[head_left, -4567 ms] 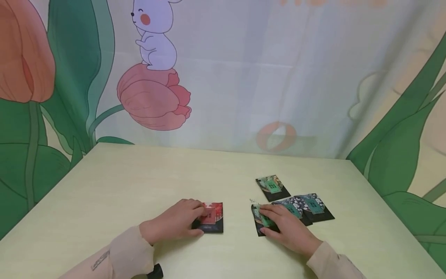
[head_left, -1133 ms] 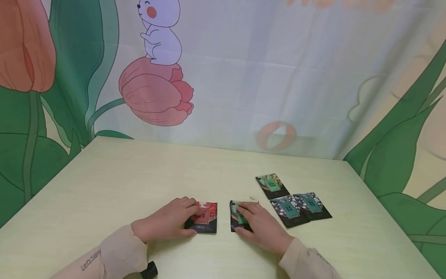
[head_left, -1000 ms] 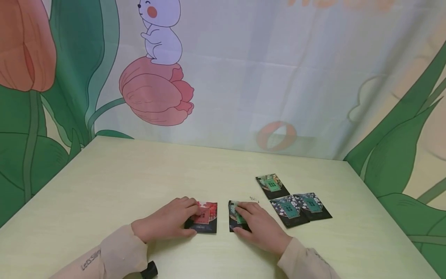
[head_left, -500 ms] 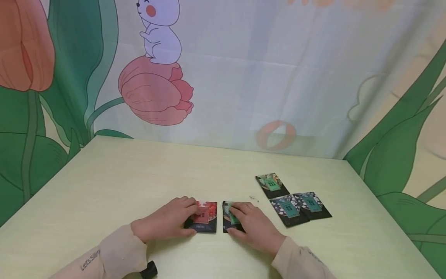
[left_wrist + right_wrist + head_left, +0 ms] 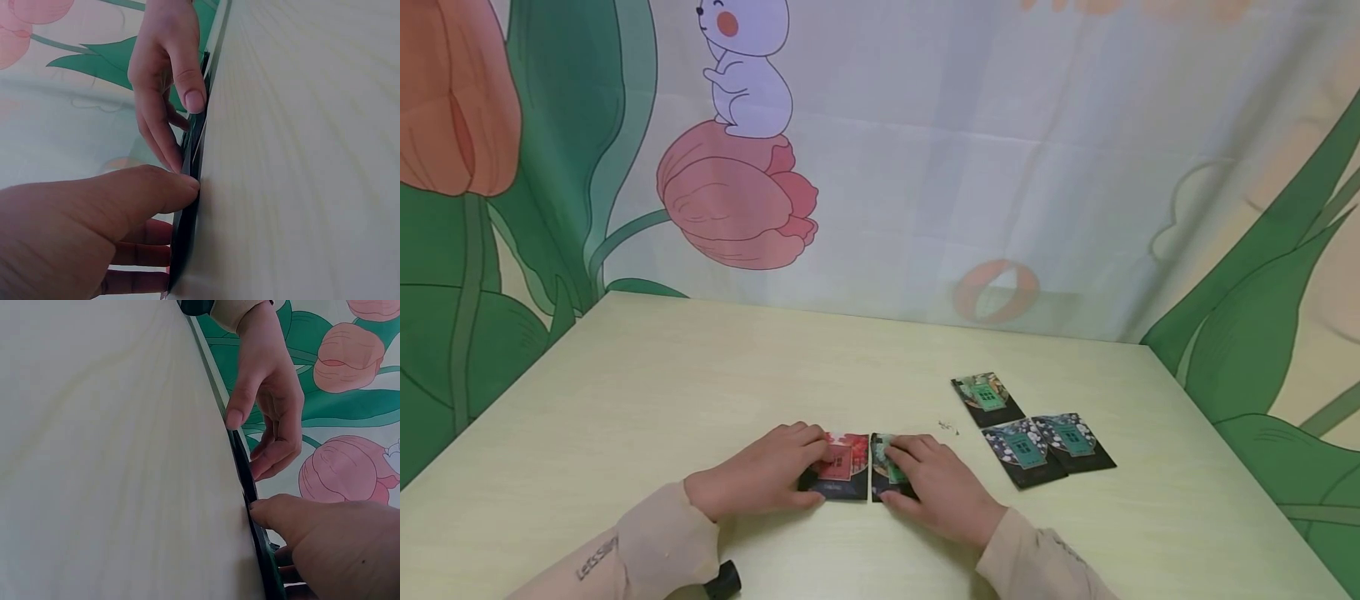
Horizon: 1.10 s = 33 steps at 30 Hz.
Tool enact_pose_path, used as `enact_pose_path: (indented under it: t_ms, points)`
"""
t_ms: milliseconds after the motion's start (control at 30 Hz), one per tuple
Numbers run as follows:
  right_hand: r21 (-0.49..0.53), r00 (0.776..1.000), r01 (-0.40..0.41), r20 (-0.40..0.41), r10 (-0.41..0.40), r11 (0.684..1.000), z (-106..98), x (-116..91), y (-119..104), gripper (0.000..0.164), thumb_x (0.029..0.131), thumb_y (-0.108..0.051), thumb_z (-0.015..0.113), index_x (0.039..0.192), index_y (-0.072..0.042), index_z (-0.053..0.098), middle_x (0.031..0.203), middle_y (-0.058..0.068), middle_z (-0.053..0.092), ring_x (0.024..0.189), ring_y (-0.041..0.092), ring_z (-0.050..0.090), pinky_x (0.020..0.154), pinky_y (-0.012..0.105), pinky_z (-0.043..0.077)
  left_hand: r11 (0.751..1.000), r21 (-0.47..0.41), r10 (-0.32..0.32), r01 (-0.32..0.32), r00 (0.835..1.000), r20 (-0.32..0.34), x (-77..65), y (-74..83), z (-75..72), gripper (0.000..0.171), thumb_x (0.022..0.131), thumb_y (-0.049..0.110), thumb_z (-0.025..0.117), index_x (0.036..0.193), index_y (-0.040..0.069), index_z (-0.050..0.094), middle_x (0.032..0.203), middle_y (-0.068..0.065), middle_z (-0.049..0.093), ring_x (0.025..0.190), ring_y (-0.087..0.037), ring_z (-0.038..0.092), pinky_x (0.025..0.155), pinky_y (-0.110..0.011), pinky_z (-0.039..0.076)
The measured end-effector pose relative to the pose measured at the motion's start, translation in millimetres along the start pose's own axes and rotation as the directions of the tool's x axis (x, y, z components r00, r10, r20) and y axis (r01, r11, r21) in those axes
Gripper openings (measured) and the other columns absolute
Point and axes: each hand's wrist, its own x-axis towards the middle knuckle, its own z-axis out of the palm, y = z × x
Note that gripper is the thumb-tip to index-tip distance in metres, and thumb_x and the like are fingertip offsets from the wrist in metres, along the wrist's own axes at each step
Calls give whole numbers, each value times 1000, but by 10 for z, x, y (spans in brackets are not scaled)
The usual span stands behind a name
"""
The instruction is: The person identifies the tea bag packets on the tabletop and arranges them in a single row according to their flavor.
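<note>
In the head view, my left hand (image 5: pixel 767 471) rests on the left part of a flat red-and-black packet (image 5: pixel 853 458), fingertips on its top and thumb by its near edge. Close to the right of it lies a green-and-black packet (image 5: pixel 878 483), with only a thin line between their edges. My right hand (image 5: pixel 943 492) touches that one with its fingertips and thumb and covers much of it. Both wrist views show the packets edge-on, flat on the table; the left thumb (image 5: pixel 181 187) and the right thumb (image 5: pixel 265 509) lie against them, other fingers extended.
On the right of the pale table (image 5: pixel 737 367) lie another green packet (image 5: pixel 988 398) and two blue flowered packets, one (image 5: pixel 1022 454) against the other (image 5: pixel 1078 437). A small dark mark (image 5: pixel 948 427) shows on the tabletop. Behind hangs a printed curtain (image 5: pixel 887 167).
My right hand has slid the green packet left, away from the blue packets, straightening it, up to the red packet. The left hand has stayed on the red packet.
</note>
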Motion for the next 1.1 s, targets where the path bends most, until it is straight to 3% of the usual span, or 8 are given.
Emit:
enact_pose_path:
  t_ms: [333, 533, 733, 1100]
  points:
    - [-9, 1000, -3, 26, 3, 1000, -34, 15, -20, 63, 93, -51, 55, 138, -8, 51, 141, 8, 51, 129, 25, 47, 107, 43, 41, 999, -28, -35, 36, 998, 44, 17, 22, -36, 43, 82, 36, 73, 115, 10, 62, 116, -2, 58, 102, -16, 53, 94, -37, 46]
    - [-4, 999, 39, -3, -39, 999, -121, 25, 8, 59, 92, -47, 58, 136, -7, 53, 140, 10, 52, 129, 27, 48, 106, 43, 42, 1000, -23, -19, 20, 999, 27, 1, 14, -39, 42, 82, 35, 73, 114, 10, 63, 114, -2, 59, 101, -16, 53, 92, -36, 47]
    - [-10, 996, 84, -9, -84, 996, -268, 47, 134, 56, 91, -43, 61, 135, -9, 54, 140, 11, 52, 128, 30, 49, 106, 46, 42, 1000, -14, -13, 13, 1000, 12, -21, -11, -28, 40, 81, 34, 74, 111, 10, 63, 113, -2, 59, 99, -16, 53, 91, -36, 47]
    - [-7, 997, 73, 35, -72, 997, -391, 98, 430, 56, 91, -41, 61, 137, -10, 53, 140, 11, 53, 129, 31, 49, 108, 51, 39, 999, -26, -20, 21, 1000, 24, -2, -2, -9, 43, 82, 35, 73, 115, 9, 63, 114, -2, 59, 100, -16, 52, 92, -37, 46]
